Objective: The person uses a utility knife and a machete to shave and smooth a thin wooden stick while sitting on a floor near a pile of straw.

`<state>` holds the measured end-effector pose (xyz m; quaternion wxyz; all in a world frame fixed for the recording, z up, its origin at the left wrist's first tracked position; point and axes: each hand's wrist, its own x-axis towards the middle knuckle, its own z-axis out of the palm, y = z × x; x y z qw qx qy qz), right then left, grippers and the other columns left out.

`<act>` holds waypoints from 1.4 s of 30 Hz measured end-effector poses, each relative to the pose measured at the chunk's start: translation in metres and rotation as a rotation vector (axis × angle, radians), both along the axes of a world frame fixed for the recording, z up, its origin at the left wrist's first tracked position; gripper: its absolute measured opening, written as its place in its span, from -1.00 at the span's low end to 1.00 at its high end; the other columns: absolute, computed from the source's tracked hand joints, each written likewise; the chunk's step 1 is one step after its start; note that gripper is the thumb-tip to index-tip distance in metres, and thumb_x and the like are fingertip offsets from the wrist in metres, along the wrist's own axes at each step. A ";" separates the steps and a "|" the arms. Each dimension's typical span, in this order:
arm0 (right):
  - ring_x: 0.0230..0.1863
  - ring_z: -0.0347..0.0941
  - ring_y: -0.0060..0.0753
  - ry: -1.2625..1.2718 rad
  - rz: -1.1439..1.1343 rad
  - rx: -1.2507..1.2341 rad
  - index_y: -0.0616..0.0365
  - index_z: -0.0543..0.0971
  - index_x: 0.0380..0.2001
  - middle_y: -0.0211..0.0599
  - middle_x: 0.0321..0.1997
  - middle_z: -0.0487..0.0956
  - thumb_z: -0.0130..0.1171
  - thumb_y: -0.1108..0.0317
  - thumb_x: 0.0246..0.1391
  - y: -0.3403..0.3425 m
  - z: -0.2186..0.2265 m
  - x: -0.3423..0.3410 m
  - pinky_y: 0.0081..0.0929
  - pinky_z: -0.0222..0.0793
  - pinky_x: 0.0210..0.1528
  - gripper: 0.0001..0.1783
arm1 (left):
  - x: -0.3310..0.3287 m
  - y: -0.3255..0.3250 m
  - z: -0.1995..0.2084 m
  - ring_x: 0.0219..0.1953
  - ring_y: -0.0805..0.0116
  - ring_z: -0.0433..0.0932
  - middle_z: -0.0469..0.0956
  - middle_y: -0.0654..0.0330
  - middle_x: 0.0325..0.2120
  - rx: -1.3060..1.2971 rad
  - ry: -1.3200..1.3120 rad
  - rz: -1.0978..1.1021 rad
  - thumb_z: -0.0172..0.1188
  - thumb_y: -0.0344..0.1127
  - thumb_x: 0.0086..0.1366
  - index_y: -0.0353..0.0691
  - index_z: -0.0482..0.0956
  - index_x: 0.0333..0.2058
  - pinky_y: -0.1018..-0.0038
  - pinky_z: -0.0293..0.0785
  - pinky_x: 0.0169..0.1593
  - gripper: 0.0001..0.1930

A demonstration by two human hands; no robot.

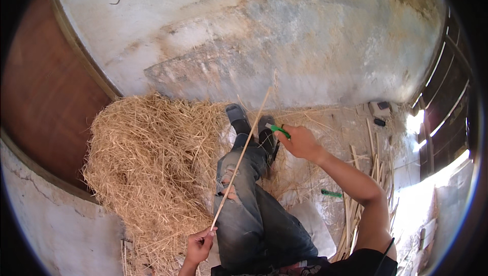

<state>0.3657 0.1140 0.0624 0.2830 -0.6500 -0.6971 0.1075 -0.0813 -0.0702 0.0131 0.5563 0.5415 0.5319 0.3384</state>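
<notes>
My left hand [199,246], low in the view, pinches the near end of a long thin bamboo strip [237,167]. The strip slants up and to the right across my legs, its far end in front of the wall. Farther off, my right hand [299,141] is closed round a green utility knife [279,130]. The knife points left toward the strip, and a gap shows between its tip and the strip. My legs in torn dark trousers [241,225] stretch out under the strip, with sandals [237,114] on the feet.
A big heap of pale shavings [147,164] lies left of my legs. On the right, several long strips [351,215] lie bundled beneath my right arm, near a second green knife [331,193]. A small black object [379,122] sits by the stained wall [284,37]. A brown door panel [51,83] stands at left.
</notes>
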 end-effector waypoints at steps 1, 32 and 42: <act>-0.38 0.57 0.28 -0.010 0.014 -0.013 0.28 0.60 -0.34 0.17 -0.49 0.60 -0.03 -0.09 0.38 -0.006 -0.015 -0.002 0.10 0.44 -0.31 -0.42 | 0.001 -0.001 -0.001 -0.65 0.76 0.17 0.34 0.51 -0.67 0.042 0.045 0.000 0.15 -0.43 0.45 -0.37 0.66 0.01 0.65 0.05 -0.58 -0.75; 0.51 -0.01 0.17 0.021 -1.192 -0.884 -0.03 0.12 0.42 0.20 0.51 0.00 0.22 0.27 0.02 -0.216 -0.387 0.110 0.05 0.06 0.44 -0.11 | 0.085 0.055 0.019 -0.64 0.42 0.46 0.50 0.12 -0.64 0.529 0.536 -0.037 0.30 -0.38 0.31 -0.38 0.59 0.09 0.46 0.40 -0.49 -0.61; 0.51 0.03 0.06 0.029 -1.207 -0.926 -0.23 0.21 0.41 0.07 0.54 0.01 0.21 0.20 0.09 -0.242 -0.387 0.101 -0.01 0.07 0.44 -0.20 | 0.079 0.054 0.010 -0.56 0.38 0.57 0.58 0.05 -0.57 0.518 0.500 0.007 0.27 -0.43 0.31 -0.39 0.63 0.04 0.47 0.48 -0.40 -0.66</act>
